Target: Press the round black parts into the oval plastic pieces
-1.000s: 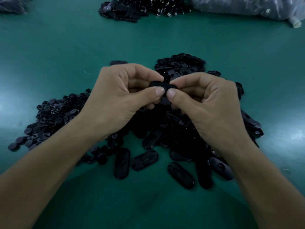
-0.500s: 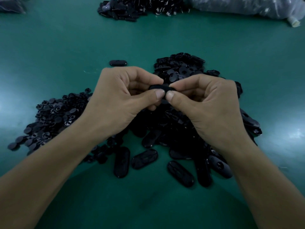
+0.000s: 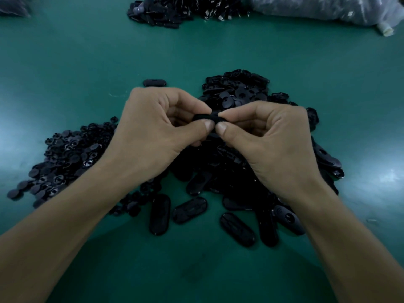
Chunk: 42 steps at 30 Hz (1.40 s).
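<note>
My left hand (image 3: 153,132) and my right hand (image 3: 275,141) meet above the middle of the green table, both pinching one black oval plastic piece (image 3: 206,117) between thumbs and forefingers. The thumb tips nearly touch on its near edge. Any round part in it is hidden by my fingers. A heap of small round black parts (image 3: 65,158) lies to the left. A larger heap of black oval pieces (image 3: 236,92) spreads beneath and behind my hands, with several loose ovals (image 3: 190,209) in front.
One oval piece (image 3: 154,82) lies alone beyond my left hand. At the far edge sit another dark pile of parts (image 3: 179,9), a clear plastic bag (image 3: 328,9) and a small white object (image 3: 387,29). Bare green table (image 3: 196,270) lies between my forearms.
Both hands have sunk slightly toward the pile while keeping hold of the oval piece. My thumbs have closed in until their tips nearly meet.
</note>
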### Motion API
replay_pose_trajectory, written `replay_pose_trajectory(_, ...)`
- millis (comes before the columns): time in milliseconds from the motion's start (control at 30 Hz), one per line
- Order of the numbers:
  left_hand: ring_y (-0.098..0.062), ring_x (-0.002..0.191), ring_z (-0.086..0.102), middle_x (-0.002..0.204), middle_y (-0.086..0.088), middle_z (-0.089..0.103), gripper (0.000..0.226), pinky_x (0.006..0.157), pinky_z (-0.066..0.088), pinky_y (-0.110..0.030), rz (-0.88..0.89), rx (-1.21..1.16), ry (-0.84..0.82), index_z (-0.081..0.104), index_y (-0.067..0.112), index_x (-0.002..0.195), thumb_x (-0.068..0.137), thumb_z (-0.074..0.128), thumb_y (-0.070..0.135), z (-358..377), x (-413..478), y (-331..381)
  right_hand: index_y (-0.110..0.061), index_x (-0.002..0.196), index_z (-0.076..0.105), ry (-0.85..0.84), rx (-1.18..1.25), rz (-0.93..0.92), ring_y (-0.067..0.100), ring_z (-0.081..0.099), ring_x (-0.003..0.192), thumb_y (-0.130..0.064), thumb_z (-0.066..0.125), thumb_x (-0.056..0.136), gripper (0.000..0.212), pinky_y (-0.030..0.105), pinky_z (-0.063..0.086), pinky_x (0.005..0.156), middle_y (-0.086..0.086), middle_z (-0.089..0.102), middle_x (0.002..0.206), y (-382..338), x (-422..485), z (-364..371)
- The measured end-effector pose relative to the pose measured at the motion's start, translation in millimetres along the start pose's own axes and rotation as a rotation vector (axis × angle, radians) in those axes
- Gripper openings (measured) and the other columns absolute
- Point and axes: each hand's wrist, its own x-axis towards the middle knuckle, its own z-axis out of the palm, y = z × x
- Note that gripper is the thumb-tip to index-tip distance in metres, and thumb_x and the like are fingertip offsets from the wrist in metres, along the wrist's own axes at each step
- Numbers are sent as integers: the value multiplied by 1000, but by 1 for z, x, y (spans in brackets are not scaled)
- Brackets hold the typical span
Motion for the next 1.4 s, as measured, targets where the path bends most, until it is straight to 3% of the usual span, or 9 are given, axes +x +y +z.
replay_pose_trajectory(233, -8, 61, 72, 74, 8, 76, 17, 61, 56, -16, 12, 43, 27, 75, 28, 87, 81, 82, 15, -4, 3, -4, -20, 99, 76, 42, -35, 25, 1, 71, 72, -11, 75, 88, 14, 15, 54, 68, -12, 75, 79, 3, 0, 4)
replay_pose_trajectory(367, -13, 62, 73, 70, 2, 76, 15, 63, 59, -23, -82, -15, 151, 75, 24, 86, 84, 79, 10, -15, 19, -13, -19, 111, 74, 118, -281, -45, -7, 67, 82, -17, 71, 92, 19, 7, 51, 74, -20, 70, 86, 6, -2, 4)
replay_pose_trajectory(633, -1, 53, 66, 63, 8, 70, 9, 60, 56, -21, -190, 270, 355, 69, 25, 88, 87, 73, 17, -43, 73, -56, -19, 88, 74, 192, -600, -68, 0, 55, 64, -14, 66, 86, 10, 13, 47, 65, -14, 63, 73, 11, 1, -5)
replay_pose_trajectory(700, 1, 57, 65, 66, 9, 70, 13, 62, 52, -19, -202, 336, 381, 66, 29, 80, 86, 74, 21, -47, 83, -62, -20, 92, 74, 154, -612, -55, 5, 56, 70, -20, 65, 87, 10, 25, 52, 68, -13, 62, 75, 12, 1, -4)
replay_pose_trajectory(833, -1, 72, 62, 69, 11, 64, 10, 62, 41, -10, -206, 458, 370, 68, 28, 84, 87, 75, 21, -48, 96, -67, -27, 113, 72, 30, -716, -31, 9, 48, 95, -47, 63, 90, 32, 12, 36, 74, -13, 53, 91, 11, -2, 1)
replay_pose_trajectory(933, 5, 67, 54, 68, 13, 59, 8, 66, 41, -6, -185, 548, 333, 69, 25, 87, 87, 76, 21, -47, 101, -66, -30, 125, 67, -36, -778, -45, 8, 38, 100, -54, 60, 90, 43, 20, 31, 79, -11, 42, 96, 10, -3, 3)
replay_pose_trajectory(1200, -18, 106, 58, 112, -8, 66, 26, 86, 38, -22, -145, 659, 345, 72, 16, 111, 88, 74, 26, -45, 99, -60, -31, 125, 67, -66, -815, -46, 9, 33, 98, -49, 58, 94, 38, 20, 28, 86, -10, 36, 97, 13, -3, 8)
replay_pose_trajectory(1300, -3, 84, 59, 96, 2, 70, 5, 74, 40, -10, -103, 582, 334, 72, 26, 93, 88, 71, 27, -41, 87, -47, -29, 117, 69, -50, -794, -44, 8, 35, 101, -45, 65, 91, 30, 15, 29, 77, -10, 39, 99, 14, -3, 9)
replay_pose_trajectory(1400, 10, 59, 56, 73, 15, 67, 15, 54, 39, -1, -36, 466, 273, 67, 35, 75, 88, 72, 29, -31, 66, -30, -29, 104, 70, -14, -721, -35, 8, 38, 102, -38, 72, 88, 19, 6, 32, 78, -10, 43, 100, 15, -3, 8)
